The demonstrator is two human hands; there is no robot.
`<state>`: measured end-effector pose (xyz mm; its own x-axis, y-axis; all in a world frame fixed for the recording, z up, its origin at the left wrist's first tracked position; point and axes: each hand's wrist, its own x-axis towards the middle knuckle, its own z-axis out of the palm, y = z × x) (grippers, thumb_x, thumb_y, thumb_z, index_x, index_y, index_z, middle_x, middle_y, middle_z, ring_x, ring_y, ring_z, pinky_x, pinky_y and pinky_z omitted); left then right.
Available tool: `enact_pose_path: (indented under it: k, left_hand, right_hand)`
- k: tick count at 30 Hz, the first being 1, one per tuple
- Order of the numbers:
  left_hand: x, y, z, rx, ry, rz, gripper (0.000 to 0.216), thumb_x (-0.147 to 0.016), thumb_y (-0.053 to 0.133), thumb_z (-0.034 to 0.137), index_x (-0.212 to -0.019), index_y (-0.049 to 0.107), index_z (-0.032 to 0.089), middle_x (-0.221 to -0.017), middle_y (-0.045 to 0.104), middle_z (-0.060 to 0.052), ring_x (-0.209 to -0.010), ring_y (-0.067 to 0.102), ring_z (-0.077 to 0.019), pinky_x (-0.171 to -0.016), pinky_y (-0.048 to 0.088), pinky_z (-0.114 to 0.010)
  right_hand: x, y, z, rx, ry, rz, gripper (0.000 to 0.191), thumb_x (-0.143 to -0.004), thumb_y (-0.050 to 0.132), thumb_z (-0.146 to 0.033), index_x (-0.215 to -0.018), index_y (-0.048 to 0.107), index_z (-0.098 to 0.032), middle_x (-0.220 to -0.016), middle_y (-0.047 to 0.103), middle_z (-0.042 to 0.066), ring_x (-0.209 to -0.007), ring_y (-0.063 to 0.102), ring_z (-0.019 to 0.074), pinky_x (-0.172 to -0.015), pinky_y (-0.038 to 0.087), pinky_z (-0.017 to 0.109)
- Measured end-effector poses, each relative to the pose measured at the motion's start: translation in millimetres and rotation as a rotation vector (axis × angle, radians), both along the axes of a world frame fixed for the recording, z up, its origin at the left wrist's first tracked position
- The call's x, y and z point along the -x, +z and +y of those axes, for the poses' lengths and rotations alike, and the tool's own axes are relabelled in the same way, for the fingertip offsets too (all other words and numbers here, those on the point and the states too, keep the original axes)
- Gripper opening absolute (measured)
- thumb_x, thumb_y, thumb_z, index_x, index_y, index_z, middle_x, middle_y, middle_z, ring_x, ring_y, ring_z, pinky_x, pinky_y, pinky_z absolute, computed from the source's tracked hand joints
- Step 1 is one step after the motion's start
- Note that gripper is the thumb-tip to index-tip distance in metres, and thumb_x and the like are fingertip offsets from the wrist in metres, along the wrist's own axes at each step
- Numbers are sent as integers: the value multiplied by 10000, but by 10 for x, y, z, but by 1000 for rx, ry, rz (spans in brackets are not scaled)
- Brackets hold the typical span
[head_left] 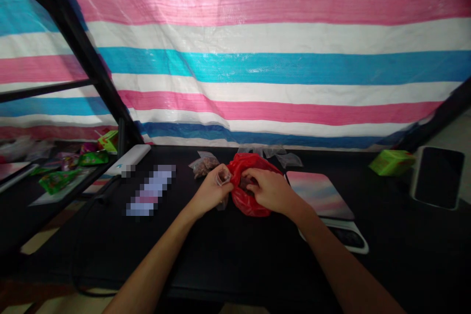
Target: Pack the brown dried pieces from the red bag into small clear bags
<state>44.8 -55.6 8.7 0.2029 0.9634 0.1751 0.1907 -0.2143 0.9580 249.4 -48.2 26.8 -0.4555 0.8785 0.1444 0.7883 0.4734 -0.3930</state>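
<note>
Both hands (271,192) touch the open red bag (252,161)

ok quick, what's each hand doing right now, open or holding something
Left hand: closed, holding a small clear bag.
Right hand: in the mouth of the red bag; its grip can't be told.

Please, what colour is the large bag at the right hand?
The large bag is red; head view.

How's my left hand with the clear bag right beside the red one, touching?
Touching. The head view shows the left hand curled around the clear plastic bag.
</note>
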Motion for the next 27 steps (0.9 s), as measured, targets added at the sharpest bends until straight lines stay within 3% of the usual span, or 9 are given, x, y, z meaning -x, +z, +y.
enact_pose_path:
  k: [7, 14, 19, 27]
  left_hand:
    - [16, -35, 28, -168, 13, -21, 228, -816, 671, 261, -832, 446, 219, -781, 515, 38, -706, 508, -121, -678, 439, -250]
    - [16, -91, 9, -208, 119, 144, 263, -846, 701, 295, -973, 484, 217, -825, 561, 33, -716, 539, -129, -673, 441, -256]
    - [-6, -130, -3, -211, 67, 225, 172, -878, 674, 327, -914, 559, 204, -815, 617, 9, -716, 563, -145, -660, 441, -260]
    - [-46, -110, -7, -243, 26, 177, 178, -914, 646, 347, -987, 619, 187, -924, 667, -12, -834, 615, -162, -779, 484, -276]
  right_hand:
    - [-39, -41, 41, 48, -7, 101, 382, -890, 532, -96, -1210, 605, -290, -1104, 765, 10, -1027, 711, 209, -868, 466, 303]
    - [-53, 15, 73, 5, -8, 289, 371, -913, 537, -105, -1245, 558, -270, -1232, 713, 44, -1132, 669, 219, -951, 480, 336]
    - [74, 110, -54, -52, 122, 409, 409, -912, 551, -107, -1289, 579, -264, -1219, 702, 43, -1131, 659, 206, -989, 496, 350]
    - [150, 81, -81, -335, 346, 368, 454, -953, 440, -44, -1274, 657, -279, -1355, 632, 40, -1255, 596, 185, -1104, 463, 353]
